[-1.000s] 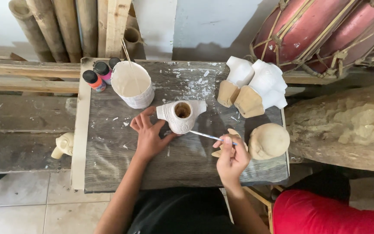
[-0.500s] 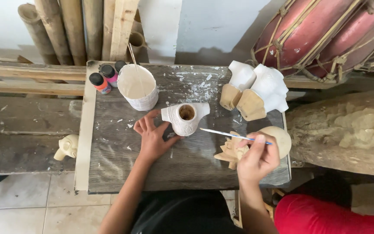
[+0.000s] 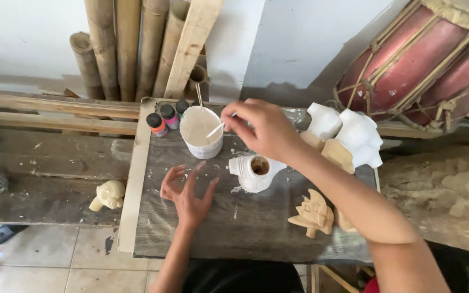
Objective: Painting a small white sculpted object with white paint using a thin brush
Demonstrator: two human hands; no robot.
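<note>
My right hand (image 3: 261, 129) reaches across the dark wooden board (image 3: 213, 228) and holds a thin paintbrush (image 3: 216, 129) whose tip dips into a white cup of white paint (image 3: 202, 132). My left hand (image 3: 187, 192) rests flat on the board with fingers spread, just left of a white-painted carved figure (image 3: 255, 172) with a round hole on top. An unpainted wooden carved figure (image 3: 312, 214) lies on the board under my right forearm.
Small paint bottles (image 3: 164, 118) stand left of the cup. White-painted carvings (image 3: 354, 135) sit at the board's back right. A small pale carving (image 3: 107, 195) lies on the low bench to the left. Bamboo poles (image 3: 126, 43) lean on the wall; red drums (image 3: 424, 59) are at right.
My right hand has left the unpainted figure on the board and swung the brush up and left into the paint cup. My left hand has let go of the white figure.
</note>
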